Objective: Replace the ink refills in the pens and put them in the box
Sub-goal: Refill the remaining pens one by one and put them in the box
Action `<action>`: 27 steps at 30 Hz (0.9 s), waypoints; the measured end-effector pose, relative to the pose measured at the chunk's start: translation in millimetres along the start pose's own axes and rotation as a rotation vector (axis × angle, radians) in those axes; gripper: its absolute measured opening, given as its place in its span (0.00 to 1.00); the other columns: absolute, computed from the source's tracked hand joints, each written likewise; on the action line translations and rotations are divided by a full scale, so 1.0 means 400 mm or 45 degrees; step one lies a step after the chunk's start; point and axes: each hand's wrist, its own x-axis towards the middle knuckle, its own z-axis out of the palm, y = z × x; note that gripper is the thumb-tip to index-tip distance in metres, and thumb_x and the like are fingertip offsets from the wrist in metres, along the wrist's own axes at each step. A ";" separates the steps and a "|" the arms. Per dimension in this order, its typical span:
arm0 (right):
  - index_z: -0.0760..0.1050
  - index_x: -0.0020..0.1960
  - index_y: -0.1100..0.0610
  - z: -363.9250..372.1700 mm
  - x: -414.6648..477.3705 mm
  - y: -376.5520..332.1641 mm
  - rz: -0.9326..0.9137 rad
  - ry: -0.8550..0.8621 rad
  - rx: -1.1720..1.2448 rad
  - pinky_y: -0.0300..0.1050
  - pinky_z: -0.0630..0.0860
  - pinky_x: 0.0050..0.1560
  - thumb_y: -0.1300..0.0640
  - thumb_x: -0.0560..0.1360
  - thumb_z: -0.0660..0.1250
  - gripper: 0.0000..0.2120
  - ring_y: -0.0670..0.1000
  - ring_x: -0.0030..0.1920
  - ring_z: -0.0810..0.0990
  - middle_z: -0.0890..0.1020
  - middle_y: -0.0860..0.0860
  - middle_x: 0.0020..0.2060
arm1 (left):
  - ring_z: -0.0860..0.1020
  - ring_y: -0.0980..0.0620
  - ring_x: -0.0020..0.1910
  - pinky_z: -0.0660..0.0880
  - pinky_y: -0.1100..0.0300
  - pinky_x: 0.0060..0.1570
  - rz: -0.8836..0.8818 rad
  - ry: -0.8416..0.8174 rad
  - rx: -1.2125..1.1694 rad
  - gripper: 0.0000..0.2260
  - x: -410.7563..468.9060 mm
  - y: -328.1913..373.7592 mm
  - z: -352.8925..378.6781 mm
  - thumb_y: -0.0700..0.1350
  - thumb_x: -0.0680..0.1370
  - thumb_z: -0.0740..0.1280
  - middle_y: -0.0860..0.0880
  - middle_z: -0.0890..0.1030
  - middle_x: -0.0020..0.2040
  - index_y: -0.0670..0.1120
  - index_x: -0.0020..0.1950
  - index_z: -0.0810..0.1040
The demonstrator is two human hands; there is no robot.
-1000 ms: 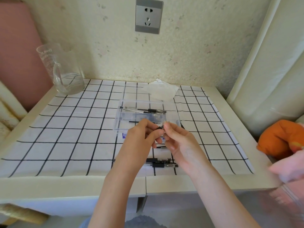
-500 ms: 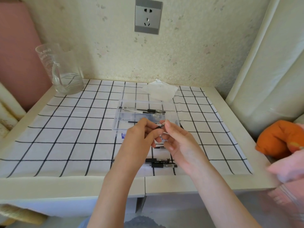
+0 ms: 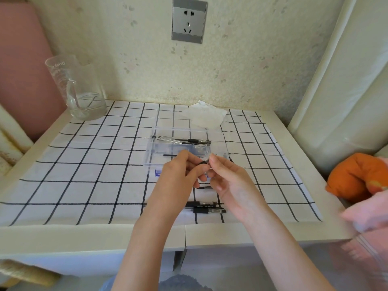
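My left hand (image 3: 180,175) and my right hand (image 3: 228,179) meet above the checked cloth, both pinching one pen (image 3: 204,162) whose black grip shows between the fingertips. Just behind the hands stands a clear plastic box (image 3: 182,131) with pens (image 3: 182,140) lying along its far side. Two black pens (image 3: 205,207) lie on the cloth near the front edge, partly hidden by my wrists. A small dark pen part (image 3: 205,187) lies under my right hand.
A glass measuring jug (image 3: 77,91) stands at the back left corner. A crumpled white tissue (image 3: 204,116) lies behind the box. An orange soft object (image 3: 357,181) sits off the table's right edge. A wall socket (image 3: 189,19) is above.
My hands stay together on the pen, with only small finger shifts at its tip end. Nothing else has moved.
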 end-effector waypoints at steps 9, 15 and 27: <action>0.81 0.47 0.57 -0.027 0.000 -0.010 -0.069 0.126 0.071 0.34 0.64 0.25 0.58 0.70 0.70 0.07 0.46 0.33 0.73 0.80 0.50 0.38 | 0.73 0.61 0.28 0.70 0.75 0.32 -0.024 0.021 -0.002 0.04 -0.001 -0.007 -0.005 0.44 0.77 0.66 0.50 0.81 0.34 0.44 0.47 0.75; 0.81 0.44 0.59 -0.076 -0.042 -0.013 -0.194 0.284 -0.685 0.32 0.67 0.28 0.63 0.72 0.70 0.02 0.42 0.25 0.74 0.80 0.50 0.28 | 0.73 0.62 0.28 0.70 0.75 0.32 -0.028 0.050 0.027 0.03 0.000 -0.010 -0.008 0.44 0.77 0.65 0.51 0.81 0.35 0.45 0.48 0.75; 0.81 0.40 0.54 -0.127 -0.050 0.030 -0.103 0.220 -1.287 0.31 0.70 0.35 0.64 0.68 0.73 0.06 0.44 0.34 0.76 0.80 0.47 0.33 | 0.73 0.61 0.29 0.70 0.75 0.31 -0.040 0.016 0.017 0.03 -0.002 -0.005 -0.002 0.44 0.77 0.65 0.50 0.81 0.36 0.45 0.47 0.75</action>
